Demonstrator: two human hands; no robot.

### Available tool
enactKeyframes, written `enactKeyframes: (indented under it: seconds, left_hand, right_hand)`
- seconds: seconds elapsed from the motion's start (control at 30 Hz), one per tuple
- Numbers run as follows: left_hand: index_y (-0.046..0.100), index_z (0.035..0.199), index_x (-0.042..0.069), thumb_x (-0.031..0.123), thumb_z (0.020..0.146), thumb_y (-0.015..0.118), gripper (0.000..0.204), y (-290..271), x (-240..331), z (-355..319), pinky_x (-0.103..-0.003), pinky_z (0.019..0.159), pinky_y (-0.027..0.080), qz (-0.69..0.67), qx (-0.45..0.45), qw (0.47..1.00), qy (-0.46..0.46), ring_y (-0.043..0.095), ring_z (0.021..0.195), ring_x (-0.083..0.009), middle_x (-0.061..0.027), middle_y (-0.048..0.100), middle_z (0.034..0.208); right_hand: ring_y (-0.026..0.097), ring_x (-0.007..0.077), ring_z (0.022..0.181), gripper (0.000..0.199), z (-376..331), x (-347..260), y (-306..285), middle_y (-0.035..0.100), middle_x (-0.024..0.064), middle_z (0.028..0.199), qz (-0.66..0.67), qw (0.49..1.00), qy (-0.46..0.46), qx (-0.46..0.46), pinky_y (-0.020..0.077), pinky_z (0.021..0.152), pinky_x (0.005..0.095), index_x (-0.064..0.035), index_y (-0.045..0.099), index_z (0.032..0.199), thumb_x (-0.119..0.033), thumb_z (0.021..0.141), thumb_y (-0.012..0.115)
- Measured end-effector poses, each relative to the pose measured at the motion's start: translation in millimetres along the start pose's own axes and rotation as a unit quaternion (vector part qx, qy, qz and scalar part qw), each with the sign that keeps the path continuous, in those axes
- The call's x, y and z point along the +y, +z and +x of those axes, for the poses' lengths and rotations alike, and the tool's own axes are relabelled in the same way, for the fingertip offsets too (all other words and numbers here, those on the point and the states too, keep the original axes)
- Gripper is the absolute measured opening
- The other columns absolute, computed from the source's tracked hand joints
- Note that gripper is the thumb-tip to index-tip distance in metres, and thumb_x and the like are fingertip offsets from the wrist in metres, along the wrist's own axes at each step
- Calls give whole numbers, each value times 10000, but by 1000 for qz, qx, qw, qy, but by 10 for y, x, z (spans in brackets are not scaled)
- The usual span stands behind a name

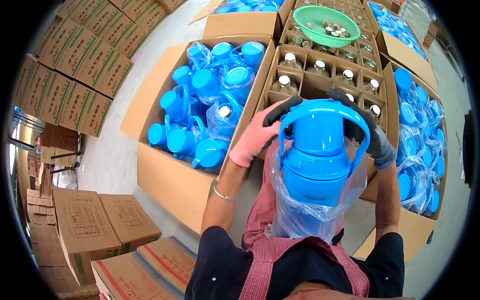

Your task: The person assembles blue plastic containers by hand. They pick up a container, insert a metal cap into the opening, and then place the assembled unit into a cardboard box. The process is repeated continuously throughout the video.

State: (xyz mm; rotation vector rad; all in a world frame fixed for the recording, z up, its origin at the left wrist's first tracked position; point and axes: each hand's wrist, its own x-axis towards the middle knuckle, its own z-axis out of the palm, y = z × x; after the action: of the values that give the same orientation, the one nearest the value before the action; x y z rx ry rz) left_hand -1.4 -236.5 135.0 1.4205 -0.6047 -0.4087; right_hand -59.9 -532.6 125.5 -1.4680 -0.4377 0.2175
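A blue plastic flask [316,160] with a loop handle stands close below my face, its lower half inside a clear plastic bag [310,215]. My left hand [260,134], in a pink glove with dark fingertips, grips the top left of the handle. On the handle's right side sits my right hand [370,131], in a grey and black glove. Both hands hold the flask above my lap, over a checked apron.
An open carton [165,175] at left holds several bagged blue flasks [210,100]. Ahead, a divided carton [320,70] has glass liners with silver caps, and a green bowl [325,22] of caps. Another carton of blue flasks [420,135] is at right. Sealed cartons [85,230] stack at left.
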Motion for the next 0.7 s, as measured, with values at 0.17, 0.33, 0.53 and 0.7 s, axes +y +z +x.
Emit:
enactKeyframes:
  seconds: [0.17, 0.33, 0.53, 0.7]
  left_hand:
    - [504, 1309, -15, 179, 896, 623, 472, -158, -321, -79, -309, 930, 439, 64, 399, 911, 77, 551, 1063, -186, -113, 595, 1204]
    - [429, 1363, -12, 189, 897, 603, 536, -1188, -1020, -357, -361, 916, 453, 304, 546, 779, 42, 602, 1041, -305, -228, 601, 1188]
    - [302, 1378, -109, 203, 889, 584, 645, -1378, -1375, -250, -419, 879, 474, 553, 380, 708, -219, 606, 1032, -386, -303, 583, 1168]
    - [305, 1385, -98, 187, 875, 618, 663, -1343, -1404, -293, -419, 907, 464, 554, 435, 698, -131, 593, 1061, -382, -291, 575, 1193]
  right_hand:
    - [329, 233, 1371, 835, -68, 262, 152, 326, 155, 1498, -22, 997, 42, 67, 254, 1132, 379, -4, 277, 1469, -189, 784, 718]
    - [246, 250, 1409, 1092, -140, 74, 515, 234, 129, 1539, -116, 992, 1, 50, 171, 1154, 374, -48, 145, 1513, -342, 671, 776]
    - [267, 231, 1390, 855, -567, 613, 522, 293, 119, 1507, 7, 993, 4, 118, 190, 1144, 359, -43, 175, 1505, -399, 855, 603]
    - [325, 215, 1352, 609, -985, 804, 767, 359, 110, 1462, 66, 983, 97, 140, 225, 1135, 341, -6, 268, 1462, -410, 1019, 370]
